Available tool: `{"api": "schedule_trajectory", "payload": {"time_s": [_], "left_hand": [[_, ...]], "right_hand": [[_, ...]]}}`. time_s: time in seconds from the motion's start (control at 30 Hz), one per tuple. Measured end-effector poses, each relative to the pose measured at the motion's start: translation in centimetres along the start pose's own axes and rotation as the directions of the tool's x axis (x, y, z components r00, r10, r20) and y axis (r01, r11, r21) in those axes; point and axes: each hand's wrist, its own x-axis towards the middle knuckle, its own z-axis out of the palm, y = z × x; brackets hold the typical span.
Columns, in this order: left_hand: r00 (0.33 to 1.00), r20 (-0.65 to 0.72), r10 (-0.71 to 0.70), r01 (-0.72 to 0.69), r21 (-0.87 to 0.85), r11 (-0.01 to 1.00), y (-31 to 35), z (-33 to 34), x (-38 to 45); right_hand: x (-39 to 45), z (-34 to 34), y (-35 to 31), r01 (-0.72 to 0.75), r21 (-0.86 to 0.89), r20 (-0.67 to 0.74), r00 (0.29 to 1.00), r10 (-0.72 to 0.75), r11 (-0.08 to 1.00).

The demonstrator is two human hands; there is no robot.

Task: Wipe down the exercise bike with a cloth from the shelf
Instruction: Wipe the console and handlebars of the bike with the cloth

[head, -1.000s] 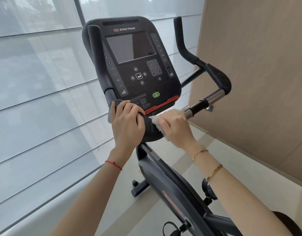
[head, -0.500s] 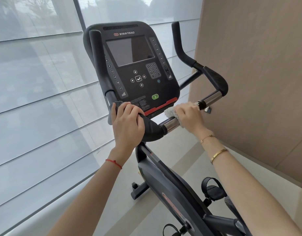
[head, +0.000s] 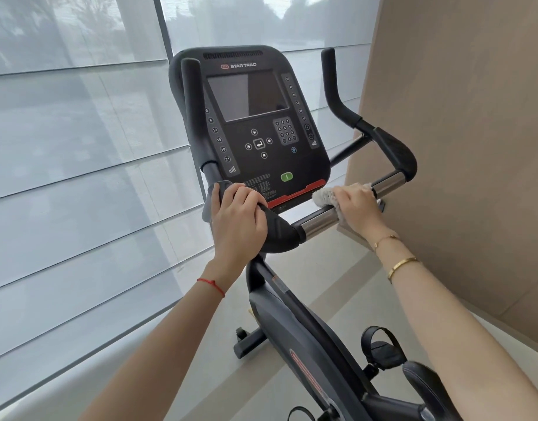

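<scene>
Cloth (head: 325, 198), pale and fluffy, sits folded over the chrome bar (head: 318, 219) on the right half of the exercise bike (head: 295, 326), just below the red lower edge of the console (head: 252, 123). The right hand (head: 357, 208) lies on top of it with fingers curled over cloth and bar together, which looks like a grip meant to wrap the tube so one pass cleans all round it. The left hand (head: 239, 217) is closed around the dark padded grip (head: 277, 229) at the bar's left end, holding no cloth; in all likelihood it is there to brace the body and steady the frame while the other hand rubs. Bare chrome shows on both sides of the cloth, so the bar seems to be mid-wipe. Further right the bar ends in the other padded grip (head: 395, 153), and the upright horn (head: 331, 83) above it stands close to the tan wall panel (head: 462, 132), leaving little room for an elbow there. The console overhangs the bar's inner stretch, crowding the knuckles. A pedal with strap (head: 381, 347) sits low down, and blinds (head: 73, 165) cover the window to the left.
</scene>
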Motion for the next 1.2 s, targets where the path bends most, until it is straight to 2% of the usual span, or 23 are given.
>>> {"api": "schedule_trajectory", "payload": {"time_s": [0.07,0.17,0.27,0.4,0.47,0.57,0.63,0.83,1.0,1.07,1.2], "left_hand": [[1.000,-0.004,-0.003,0.003,0.003,1.000,0.0,0.1,0.0],[1.000,-0.013,-0.007,0.007,-0.002,1.000,0.1,0.1,0.0],[1.000,-0.008,0.002,-0.002,0.002,1.000,0.0,0.1,0.0],[1.000,0.001,0.004,-0.004,0.006,1.000,-0.1,0.1,0.0],[1.000,-0.004,0.002,-0.002,0.002,1.000,-0.1,0.1,0.0],[1.000,-0.013,-0.002,0.002,-0.006,1.000,0.0,0.1,0.0],[1.000,-0.015,-0.005,0.005,-0.004,1.000,0.1,0.0,0.0],[1.000,-0.017,0.002,-0.002,-0.005,1.000,0.0,0.1,0.0],[1.000,-0.008,0.010,-0.010,-0.007,1.000,0.0,0.0,0.0],[1.000,-0.004,0.009,-0.009,-0.008,1.000,0.1,0.0,0.0],[1.000,-0.007,-0.001,0.001,-0.013,1.000,0.1,-0.1,0.0]], "right_hand": [[-0.3,0.1,-1.3,-0.009,-0.030,0.020,1.000,0.010,1.000],[-2.8,1.3,-5.1,0.174,-0.074,0.038,0.984,-0.172,0.982],[-4.9,2.3,-7.4,0.283,-0.008,0.059,0.958,-0.282,0.959],[-3.5,1.4,-5.4,0.360,-0.007,0.071,0.931,-0.359,0.933],[-1.7,0.6,-2.9,0.279,-0.035,0.076,0.958,-0.276,0.960],[0.0,-0.5,-0.9,0.031,-0.015,0.054,0.998,-0.030,0.999],[-0.4,-0.4,-1.5,0.012,-0.044,0.053,0.999,-0.010,0.999],[-4.9,1.8,-7.0,0.253,-0.010,0.008,0.967,-0.253,0.967],[-4.5,1.8,-5.1,0.392,0.024,0.028,0.919,-0.393,0.919],[-2.9,1.0,-3.1,0.311,0.038,0.006,0.950,-0.311,0.950],[0.1,-0.7,-0.7,0.038,0.010,0.023,0.999,-0.038,0.999]]}}
